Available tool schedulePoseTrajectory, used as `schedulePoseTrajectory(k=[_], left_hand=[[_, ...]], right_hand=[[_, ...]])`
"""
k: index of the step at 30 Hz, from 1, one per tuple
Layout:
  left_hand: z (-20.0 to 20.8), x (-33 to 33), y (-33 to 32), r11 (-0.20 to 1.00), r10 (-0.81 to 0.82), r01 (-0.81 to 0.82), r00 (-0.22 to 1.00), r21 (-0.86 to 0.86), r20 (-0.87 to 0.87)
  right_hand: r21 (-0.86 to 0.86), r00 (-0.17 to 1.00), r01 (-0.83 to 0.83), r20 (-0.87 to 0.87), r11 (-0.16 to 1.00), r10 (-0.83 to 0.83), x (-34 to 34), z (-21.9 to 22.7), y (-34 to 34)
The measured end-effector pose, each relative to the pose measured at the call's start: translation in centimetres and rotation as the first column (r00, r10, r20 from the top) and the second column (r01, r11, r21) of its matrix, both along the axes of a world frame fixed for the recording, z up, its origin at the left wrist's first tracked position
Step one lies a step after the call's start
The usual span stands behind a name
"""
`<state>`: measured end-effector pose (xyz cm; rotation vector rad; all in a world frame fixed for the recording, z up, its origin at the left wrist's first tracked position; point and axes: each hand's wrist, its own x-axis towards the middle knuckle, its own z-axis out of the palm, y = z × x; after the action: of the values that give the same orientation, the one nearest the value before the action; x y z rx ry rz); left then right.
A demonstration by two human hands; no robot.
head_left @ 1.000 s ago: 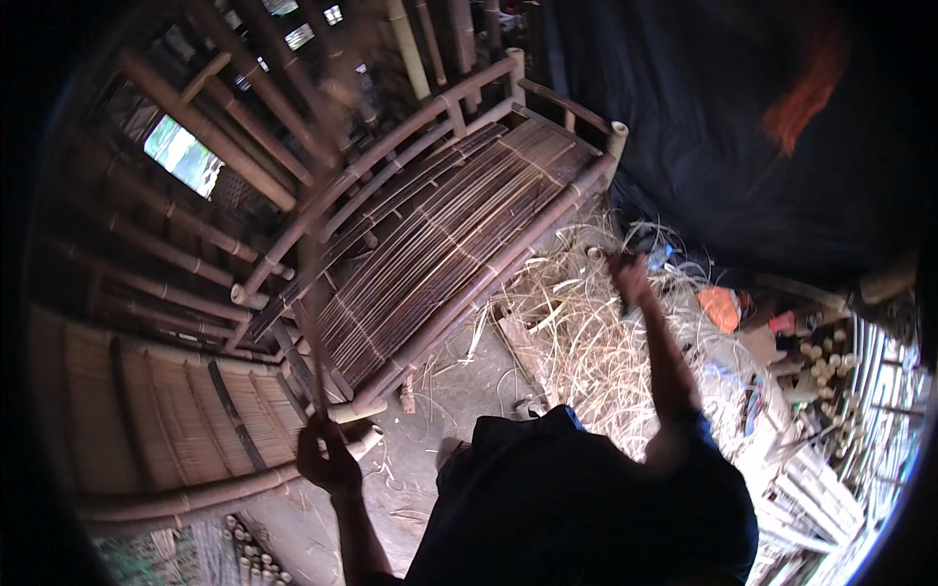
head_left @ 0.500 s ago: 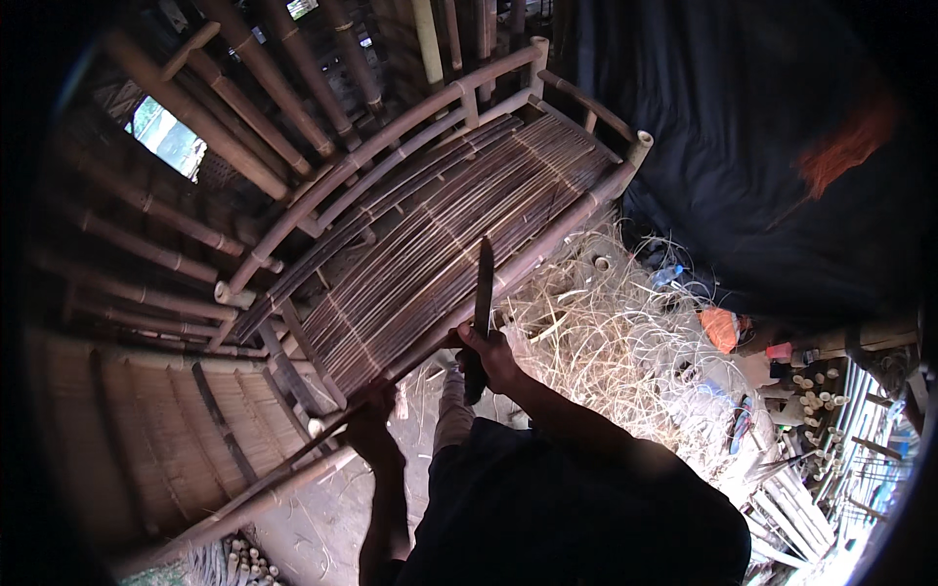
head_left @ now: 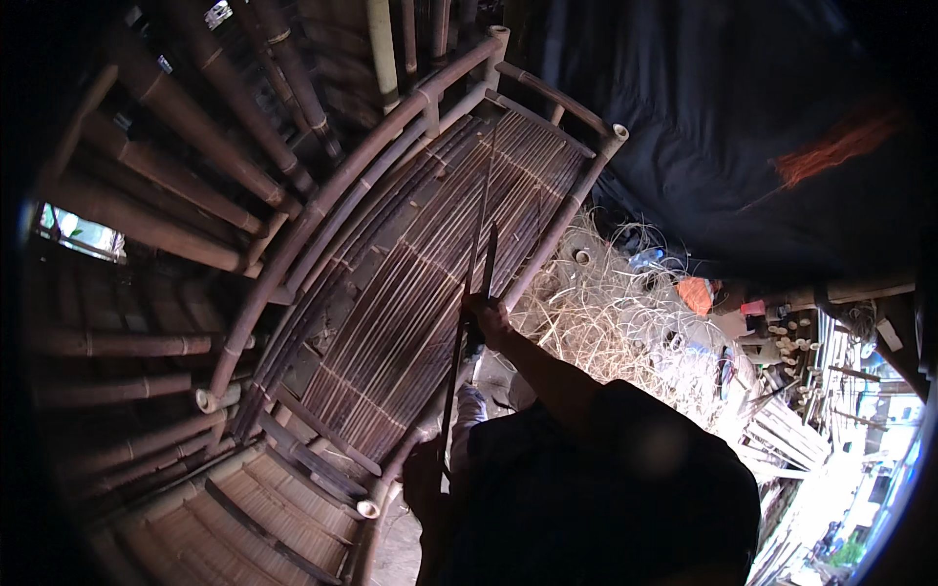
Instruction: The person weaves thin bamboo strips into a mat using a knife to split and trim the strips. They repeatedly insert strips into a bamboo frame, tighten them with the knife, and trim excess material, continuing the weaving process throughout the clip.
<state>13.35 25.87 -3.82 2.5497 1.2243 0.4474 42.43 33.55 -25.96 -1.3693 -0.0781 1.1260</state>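
A large knife (head_left: 490,256) with a dark blade points away from me, its handle in my right hand (head_left: 491,324). A long, thin dark strip (head_left: 455,381), which looks like split bamboo, runs beside the blade and past my right hand. Its far part stretches over the slatted bamboo bench (head_left: 410,293). My left hand (head_left: 423,474) is closed at the strip's near end, close to the bench's front corner. Deep shadow hides most of the left fingers. Whether the right fingers also touch the strip, I cannot tell.
Curly pale shavings (head_left: 606,317) cover the ground right of the bench. Beyond them lie an orange bag (head_left: 696,295) and stacked bamboo pieces (head_left: 782,435). A dark sheet (head_left: 703,166) hangs at the far right. Bamboo poles (head_left: 186,117) and a woven panel (head_left: 244,508) stand at the left.
The strip has swung from slanting at my lower left to lying nearly lengthwise before me, beside the blade. My left hand has come nearer my body. The view has turned.
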Motion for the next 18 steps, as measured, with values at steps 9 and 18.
schedulePoseTrajectory(k=[9, 18], left_hand=[[-0.2, -1.7, 3.2, 0.481, 0.322, -0.431, 0.897, -0.763, -0.303], [-2.1, 5.6, 8.8, 0.688, 0.313, -0.396, 0.918, -0.608, -0.243]], right_hand=[[-0.069, 0.988, 0.139, -0.063, 0.988, -0.144, 7.3, -2.3, 9.2], [-0.112, 0.994, 0.075, -0.071, 0.991, -0.083, 13.8, -3.6, 13.3]])
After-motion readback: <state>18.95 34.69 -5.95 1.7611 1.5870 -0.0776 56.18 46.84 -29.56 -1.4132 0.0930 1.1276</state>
